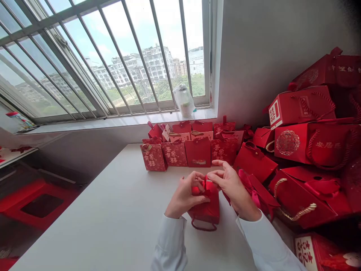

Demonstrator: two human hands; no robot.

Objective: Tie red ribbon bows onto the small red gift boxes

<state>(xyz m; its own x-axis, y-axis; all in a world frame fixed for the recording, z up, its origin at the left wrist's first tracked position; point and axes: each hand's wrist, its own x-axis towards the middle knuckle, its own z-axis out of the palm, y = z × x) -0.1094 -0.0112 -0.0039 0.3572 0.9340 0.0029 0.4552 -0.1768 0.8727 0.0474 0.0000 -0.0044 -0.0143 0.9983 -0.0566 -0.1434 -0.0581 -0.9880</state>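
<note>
A small red gift box point(207, 210) stands on the white table, with a dark red cord handle point(203, 228) hanging at its near side. A red ribbon point(205, 182) rises from the top of the box between my hands. My left hand point(183, 195) is closed on the ribbon, its thumb lying across the box top. From the other side, my right hand point(232, 184) pinches the ribbon between thumb and index finger. The fingers partly cover the ribbon and the far part of the box top.
Rows of small red gift bags point(198, 152) stand at the table's far end. A tall pile of larger red gift boxes point(301, 146) rises along the right side. A plastic-wrapped cup point(184, 101) sits on the windowsill. The white table point(113, 218) ends at a slanting left edge.
</note>
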